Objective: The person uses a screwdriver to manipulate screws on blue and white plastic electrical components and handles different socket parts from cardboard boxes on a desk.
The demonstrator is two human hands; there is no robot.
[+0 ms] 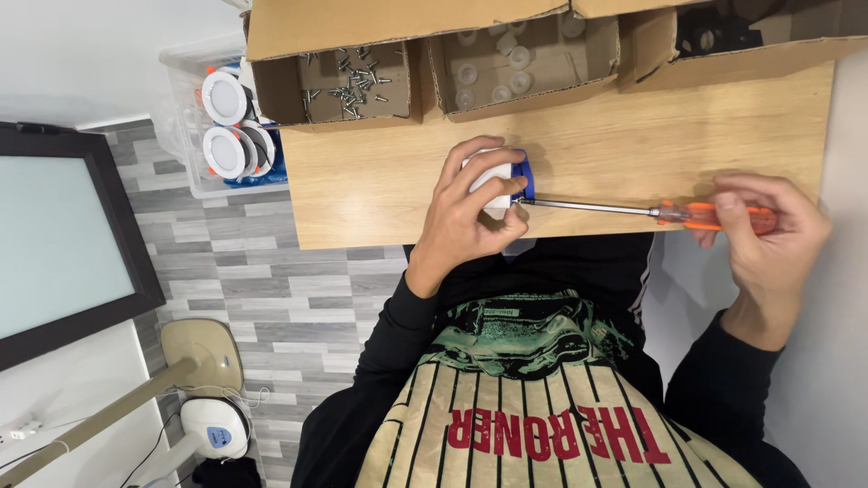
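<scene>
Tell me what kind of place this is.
Probably a small home workshop or assembly bench: a wooden table holds cardboard boxes of screws and small round parts, a bin of round light fittings sits beside it, and the right hand works a screwdriver.

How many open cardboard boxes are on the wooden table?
3. The left cardboard box holds loose metal screws, the middle cardboard box holds small white round caps, and the right cardboard box holds dark parts, cut off by the frame edge; more may lie beyond.
</scene>
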